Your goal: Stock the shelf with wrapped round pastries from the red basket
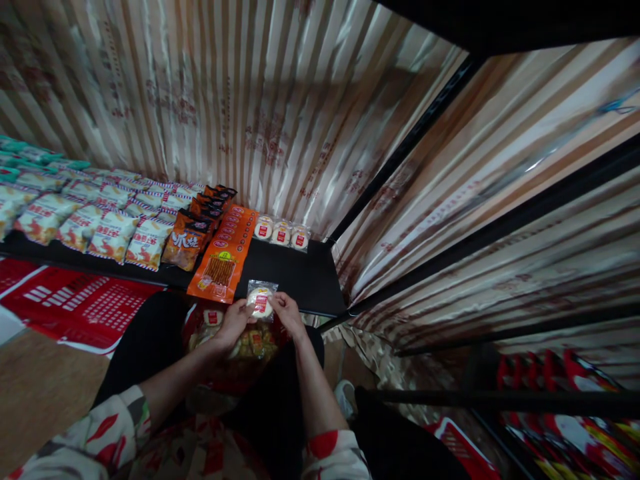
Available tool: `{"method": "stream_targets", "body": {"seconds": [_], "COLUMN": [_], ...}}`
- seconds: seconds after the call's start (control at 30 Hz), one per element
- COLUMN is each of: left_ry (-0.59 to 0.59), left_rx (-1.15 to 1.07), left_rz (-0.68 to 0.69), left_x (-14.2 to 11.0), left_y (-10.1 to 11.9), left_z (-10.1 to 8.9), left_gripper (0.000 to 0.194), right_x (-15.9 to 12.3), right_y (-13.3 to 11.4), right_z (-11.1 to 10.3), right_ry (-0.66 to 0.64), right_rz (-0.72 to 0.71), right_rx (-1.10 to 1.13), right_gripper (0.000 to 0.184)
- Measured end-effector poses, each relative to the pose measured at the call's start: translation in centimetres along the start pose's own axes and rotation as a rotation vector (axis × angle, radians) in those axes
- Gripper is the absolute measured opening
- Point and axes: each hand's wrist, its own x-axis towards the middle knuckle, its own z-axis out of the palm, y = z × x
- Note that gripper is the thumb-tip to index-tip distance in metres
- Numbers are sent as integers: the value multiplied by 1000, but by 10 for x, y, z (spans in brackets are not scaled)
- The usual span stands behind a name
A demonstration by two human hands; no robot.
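Pinching a clear packet (261,301) by its two side edges, the left hand (236,325) and right hand (288,312) meet just below the middle of the frame. Fingertips cover its sides, and its red label is too small to read; whether it touches the black shelf (295,277) behind is unclear. Beneath, forearms and knees hide much of a red container (234,385), its contents dim. At the left edge, pillow-shaped pale bags (105,230) run out of view. Dark bars cross the glossy red bags (575,380) at lower right, themselves cut off. A flat, shiny orange bag (220,263) lies left of three round white cakes (281,233) in crinkled plastic. Behind hangs a striped, satiny curtain (280,87) in loose folds.
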Motion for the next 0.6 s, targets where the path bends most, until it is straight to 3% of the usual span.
{"method": "stream_targets", "body": {"seconds": [0.3, 0.6], "left_ry": [6, 72], "left_rx": [54, 187], "left_rz": [11, 74], "left_x": [7, 28], "left_y": [10, 11], "left_z": [11, 18], "left_gripper": [7, 11], "right_x": [4, 16], "right_y": [2, -3], "right_z": [-5, -7], "right_ry": [56, 104], "right_rz": [-5, -35], "right_rx": [-67, -19], "right_gripper": [44, 38]}}
